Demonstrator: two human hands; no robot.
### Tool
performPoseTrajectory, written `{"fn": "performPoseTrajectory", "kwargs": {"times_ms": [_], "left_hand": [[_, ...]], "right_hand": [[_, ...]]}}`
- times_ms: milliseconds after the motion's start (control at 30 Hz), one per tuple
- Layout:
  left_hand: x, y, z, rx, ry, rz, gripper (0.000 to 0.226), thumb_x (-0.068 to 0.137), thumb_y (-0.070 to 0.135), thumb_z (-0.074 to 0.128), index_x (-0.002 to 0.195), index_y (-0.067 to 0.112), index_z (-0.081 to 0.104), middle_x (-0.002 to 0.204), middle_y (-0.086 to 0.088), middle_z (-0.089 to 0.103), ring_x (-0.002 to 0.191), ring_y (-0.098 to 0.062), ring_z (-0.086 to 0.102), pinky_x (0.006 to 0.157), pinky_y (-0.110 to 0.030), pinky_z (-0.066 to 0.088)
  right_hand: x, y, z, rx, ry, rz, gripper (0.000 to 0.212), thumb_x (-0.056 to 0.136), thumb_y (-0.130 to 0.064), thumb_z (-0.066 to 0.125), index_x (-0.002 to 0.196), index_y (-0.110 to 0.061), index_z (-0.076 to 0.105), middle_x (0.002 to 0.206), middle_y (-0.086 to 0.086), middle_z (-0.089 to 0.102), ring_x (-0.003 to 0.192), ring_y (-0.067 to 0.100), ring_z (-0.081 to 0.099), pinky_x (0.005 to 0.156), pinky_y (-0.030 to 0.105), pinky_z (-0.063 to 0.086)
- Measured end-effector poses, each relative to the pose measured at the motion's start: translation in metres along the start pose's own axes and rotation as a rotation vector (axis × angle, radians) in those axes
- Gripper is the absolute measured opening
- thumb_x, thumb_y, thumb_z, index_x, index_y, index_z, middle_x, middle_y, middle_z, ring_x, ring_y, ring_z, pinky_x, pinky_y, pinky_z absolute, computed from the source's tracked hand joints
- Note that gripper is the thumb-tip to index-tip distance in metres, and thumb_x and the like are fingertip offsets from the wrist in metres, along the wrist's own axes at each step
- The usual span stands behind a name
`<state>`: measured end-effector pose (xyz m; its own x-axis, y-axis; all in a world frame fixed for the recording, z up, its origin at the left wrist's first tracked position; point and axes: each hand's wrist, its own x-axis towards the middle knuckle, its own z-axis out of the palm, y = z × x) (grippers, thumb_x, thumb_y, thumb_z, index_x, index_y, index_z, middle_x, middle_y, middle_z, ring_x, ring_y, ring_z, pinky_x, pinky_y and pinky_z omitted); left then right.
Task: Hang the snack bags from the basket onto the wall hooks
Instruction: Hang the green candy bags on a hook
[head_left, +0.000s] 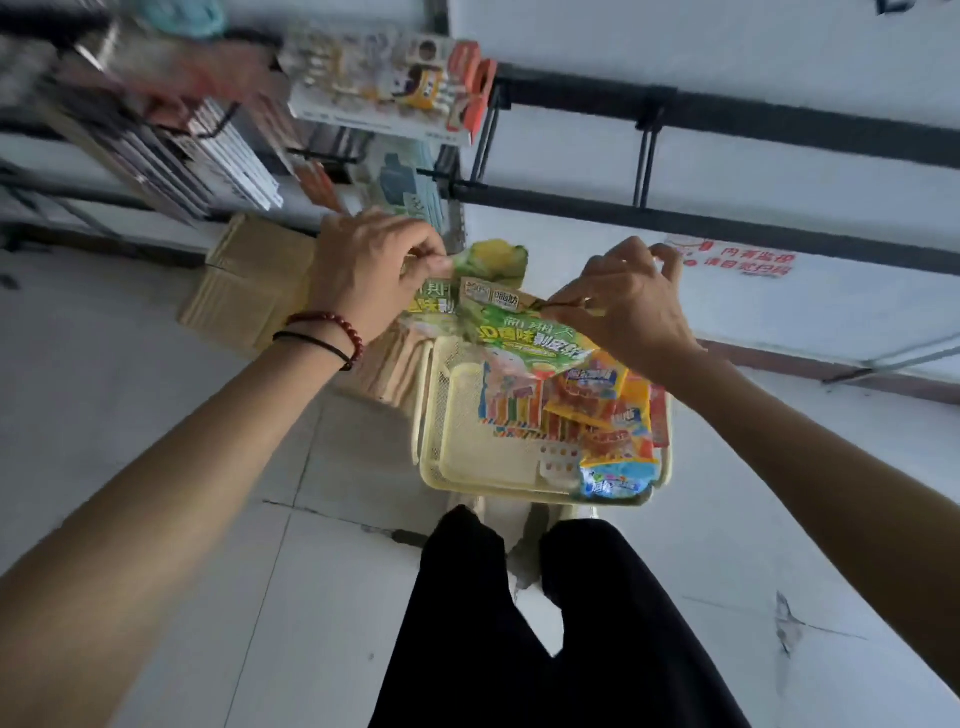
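Both forearms (156, 467) are filling the foreground, black trousers (545, 623) btw them. The person is standing over the yellow basket (431, 467) on the floor.

L hand (374, 265), bead bracelet on the wrist, is pinching the top edge of a green snack bag (488, 260). R hand (623, 306) is pinching the header of a second green bag (519, 332) w/ thumb + forefinger, other fingers curling loose. Both bags are hanging just above the basket's far end and overlapping. Can't tell if the hands are separating them or just lining up the headers.

Progress, my read: early-to-mid.
- Basket is holding a pile of mixed bags (597, 410) (orange, yellow, blue) along its right side. Left side is showing bare mesh, so prob some are already out.
- Wall hooks (645, 156) on the black rail (779, 111) straight ahead are looking bare, no snack bags hanging there.
- Hooks up left are carrying packaged goods (384, 88). They're blurred, so can't say whether they're from this basket.
- Cardboard boxes (244, 291) are sitting by the wall behind the L hand, not involved.

Left to do: get the two green bags up onto hooks, then work through the rest of the pile. Header holes aren't visible from here.
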<state>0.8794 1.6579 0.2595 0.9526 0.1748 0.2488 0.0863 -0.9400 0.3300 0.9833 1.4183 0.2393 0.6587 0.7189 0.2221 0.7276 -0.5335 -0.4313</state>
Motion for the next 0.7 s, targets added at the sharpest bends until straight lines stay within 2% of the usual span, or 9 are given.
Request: {"fn": "performPoseTrajectory", "kwargs": {"times_ms": [67,133,267,333,433,533,633,700], "left_hand": [[0.005,0.01,-0.027,0.047,0.036,0.023,0.017,0.085,0.04,0.058,0.083,0.024,0.065,0.084,0.007,0.068,0.078,-0.019,0.06,0.086,-0.047,0.042],[0.009,0.022,-0.051,0.084,0.08,0.045,0.019,0.086,0.041,0.057,0.084,0.025,0.066,0.083,0.007,0.068,0.078,-0.02,0.06,0.081,-0.041,0.039],[0.021,0.038,-0.1,0.074,0.228,0.069,0.014,0.085,0.038,0.06,0.082,0.025,0.066,0.084,0.008,0.07,0.078,-0.018,0.062,0.076,-0.039,0.045],[0.028,0.05,-0.127,0.098,0.267,0.061,0.011,0.085,0.035,0.063,0.084,0.025,0.067,0.085,0.007,0.07,0.08,-0.018,0.062,0.074,-0.033,0.041],[0.039,0.069,-0.164,0.141,0.332,0.105,0.012,0.084,0.034,0.064,0.086,0.023,0.068,0.086,0.006,0.07,0.078,-0.014,0.059,0.078,-0.037,0.043],[0.051,0.083,-0.198,0.169,0.368,0.124,0.015,0.086,0.036,0.063,0.087,0.022,0.068,0.088,0.005,0.071,0.082,-0.019,0.063,0.079,-0.037,0.041],[0.064,0.092,-0.225,0.206,0.418,0.143,0.015,0.087,0.037,0.061,0.088,0.023,0.067,0.087,0.007,0.07,0.081,-0.019,0.062,0.077,-0.035,0.038],[0.073,0.096,-0.24,0.19,0.436,0.146,0.014,0.087,0.036,0.06,0.088,0.023,0.065,0.086,0.007,0.068,0.078,-0.018,0.061,0.076,-0.034,0.041]], "right_hand": [[0.007,-0.009,-0.028,-0.007,0.059,-0.046,0.025,0.079,-0.049,0.064,0.087,-0.028,0.075,0.082,-0.01,0.067,0.091,0.02,0.052,0.083,0.034,0.023],[0.012,-0.018,-0.054,-0.023,0.108,-0.085,0.022,0.08,-0.046,0.065,0.087,-0.028,0.075,0.08,-0.008,0.067,0.084,0.021,0.054,0.08,0.035,0.031],[0.026,-0.033,-0.101,-0.042,0.183,-0.156,0.018,0.079,-0.043,0.069,0.083,-0.027,0.075,0.075,-0.005,0.069,0.07,0.019,0.062,0.072,0.039,0.047],[0.035,-0.043,-0.126,-0.016,0.23,-0.181,0.013,0.078,-0.038,0.072,0.082,-0.025,0.076,0.073,-0.005,0.068,0.064,0.015,0.062,0.066,0.041,0.051],[0.045,-0.062,-0.16,-0.026,0.286,-0.231,0.012,0.08,-0.033,0.069,0.082,-0.024,0.076,0.077,-0.003,0.07,0.065,0.017,0.065,0.069,0.04,0.05],[0.054,-0.077,-0.188,-0.073,0.346,-0.268,0.018,0.081,-0.037,0.063,0.082,-0.023,0.075,0.08,-0.005,0.071,0.07,0.019,0.066,0.072,0.039,0.048],[0.066,-0.088,-0.214,-0.158,0.419,-0.247,0.019,0.08,-0.042,0.062,0.079,-0.027,0.074,0.08,-0.008,0.069,0.077,0.022,0.062,0.075,0.035,0.035],[0.074,-0.092,-0.23,-0.199,0.404,-0.211,0.015,0.081,-0.042,0.065,0.082,-0.029,0.073,0.085,-0.008,0.069,0.083,0.023,0.06,0.078,0.035,0.028]]}}
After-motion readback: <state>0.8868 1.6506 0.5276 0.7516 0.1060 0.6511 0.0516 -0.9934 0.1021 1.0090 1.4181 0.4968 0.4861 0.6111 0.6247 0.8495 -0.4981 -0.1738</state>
